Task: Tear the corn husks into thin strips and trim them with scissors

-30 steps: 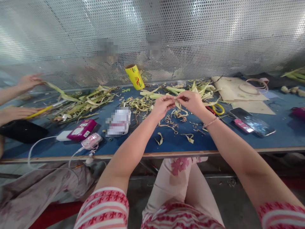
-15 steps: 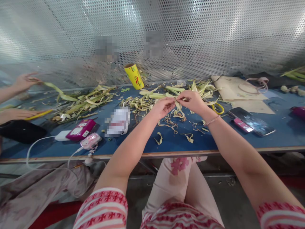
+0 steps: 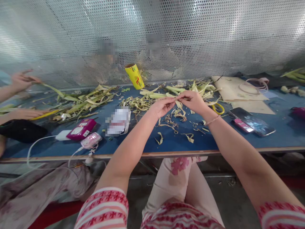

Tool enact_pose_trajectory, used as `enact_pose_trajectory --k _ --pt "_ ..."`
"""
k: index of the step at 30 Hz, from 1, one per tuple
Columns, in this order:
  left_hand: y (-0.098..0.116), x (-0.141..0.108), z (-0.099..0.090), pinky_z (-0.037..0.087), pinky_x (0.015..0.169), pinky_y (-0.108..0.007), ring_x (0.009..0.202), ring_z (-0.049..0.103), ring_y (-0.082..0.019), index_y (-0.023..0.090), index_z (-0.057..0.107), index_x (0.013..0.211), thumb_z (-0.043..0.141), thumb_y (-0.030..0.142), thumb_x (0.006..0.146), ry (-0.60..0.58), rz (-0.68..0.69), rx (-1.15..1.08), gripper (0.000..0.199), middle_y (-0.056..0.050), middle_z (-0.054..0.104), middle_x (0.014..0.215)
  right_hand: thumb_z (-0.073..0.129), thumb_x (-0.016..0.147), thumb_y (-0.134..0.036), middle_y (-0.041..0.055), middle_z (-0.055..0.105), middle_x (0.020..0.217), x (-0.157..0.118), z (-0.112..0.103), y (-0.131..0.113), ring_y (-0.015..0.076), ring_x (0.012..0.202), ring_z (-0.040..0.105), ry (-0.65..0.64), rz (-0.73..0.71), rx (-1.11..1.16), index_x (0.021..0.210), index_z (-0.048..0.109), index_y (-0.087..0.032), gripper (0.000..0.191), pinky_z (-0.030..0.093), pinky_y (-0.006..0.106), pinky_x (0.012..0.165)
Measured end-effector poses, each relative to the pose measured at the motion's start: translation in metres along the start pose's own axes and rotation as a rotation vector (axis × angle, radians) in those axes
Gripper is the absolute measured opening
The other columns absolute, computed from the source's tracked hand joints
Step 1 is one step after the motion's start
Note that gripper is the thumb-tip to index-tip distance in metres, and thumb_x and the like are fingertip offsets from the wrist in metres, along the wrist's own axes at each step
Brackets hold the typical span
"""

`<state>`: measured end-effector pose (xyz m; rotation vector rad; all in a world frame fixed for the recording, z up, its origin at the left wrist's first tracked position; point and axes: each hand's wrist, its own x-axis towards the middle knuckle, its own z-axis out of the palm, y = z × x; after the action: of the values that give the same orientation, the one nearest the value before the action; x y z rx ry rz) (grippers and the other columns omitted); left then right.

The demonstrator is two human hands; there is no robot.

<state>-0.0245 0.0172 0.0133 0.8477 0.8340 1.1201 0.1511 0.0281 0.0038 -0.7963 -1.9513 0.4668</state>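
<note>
Noted one narrow, pale yellow-green, papery plant strip [image 3: 178,103], pinched near its upper end above the blue flat-topped table [image 3: 166,146]. Droops downward, looks dry, slightly curved. Cannot trace lower tip clearly.

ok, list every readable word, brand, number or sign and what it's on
Nothing reads for certain.
Yellow roll: printed lettering, too small and blurred.
Magenta box: pale label markings, too small.
White item: pixelated, unreadable.

Cannot make out small printed lettering [image 3: 136,79] on yellow cardboard tube [image 3: 133,74]; likewise cannot read white labels [image 3: 77,130] on magenta box [image 3: 82,129].
</note>
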Motion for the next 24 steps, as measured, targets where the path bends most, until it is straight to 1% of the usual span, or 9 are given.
enact_pose_trajectory --k 6,10,12,16,20,24 --pt "-0.001 -0.003 0.001 0.056 0.072 -0.018 0.056 0.062 -0.004 0.012 0.063 0.067 0.064 -0.004 0.074 -0.009 0.043 0.055 0.018 0.002 0.065 0.058 0.069 0.078 -0.033 0.0070 0.074 0.085 0.001 0.006 -0.008 0.0191 0.079 0.067 0.008 0.158 0.079 0.085 0.072 -0.017 0.017 0.054 0.036 0.073" --pt "-0.002 -0.003 0.002 0.055 0.070 -0.018 0.056 0.063 -0.004 0.012 0.063 0.070 0.064 -0.005 0.074 -0.005 0.059 0.096 0.017 0.002 0.066 0.060 0.069 0.079 -0.036 0.0061 0.073 0.082 0.003 0.007 -0.004 0.0174 0.074 0.065 0.005 0.212 0.085 0.083 0.073 -0.017 0.020 0.052 0.034 0.068" --pt "-0.002 -0.004 0.002 0.055 0.069 -0.020 0.055 0.062 -0.004 0.012 0.062 0.072 0.065 -0.005 0.073 0.004 0.077 0.128 0.016 0.002 0.065 0.060 0.068 0.080 -0.037 0.0054 0.073 0.079 0.004 0.007 -0.001 0.0165 0.071 0.064 -0.001 0.223 0.078 0.084 0.073 -0.016 0.022 0.051 0.032 0.065" --pt "-0.005 -0.007 0.005 0.056 0.071 -0.024 0.057 0.063 -0.006 0.012 0.060 0.074 0.069 -0.002 0.071 0.019 0.151 0.182 0.016 0.002 0.065 0.062 0.068 0.080 -0.030 0.0046 0.072 0.077 0.005 0.006 0.004 0.0159 0.070 0.063 0.004 0.223 0.063 0.085 0.074 -0.016 0.017 0.050 0.032 0.066" --pt "-0.008 -0.008 0.008 0.058 0.073 -0.027 0.058 0.064 -0.007 0.013 0.058 0.077 0.073 0.002 0.070 0.021 0.185 0.209 0.020 0.003 0.065 0.064 0.066 0.081 -0.028 0.0048 0.072 0.079 0.004 0.007 0.003 0.0165 0.071 0.063 0.027 0.202 0.008 0.086 0.075 -0.017 0.015 0.050 0.033 0.069" --pt "-0.009 -0.007 0.007 0.057 0.071 -0.026 0.058 0.063 -0.006 0.013 0.057 0.076 0.074 0.003 0.070 0.022 0.211 0.218 0.021 0.004 0.063 0.063 0.064 0.081 -0.027 0.0044 0.072 0.079 0.004 0.009 -0.001 0.0168 0.072 0.063 0.042 0.183 -0.027 0.085 0.074 -0.017 0.014 0.050 0.034 0.070"
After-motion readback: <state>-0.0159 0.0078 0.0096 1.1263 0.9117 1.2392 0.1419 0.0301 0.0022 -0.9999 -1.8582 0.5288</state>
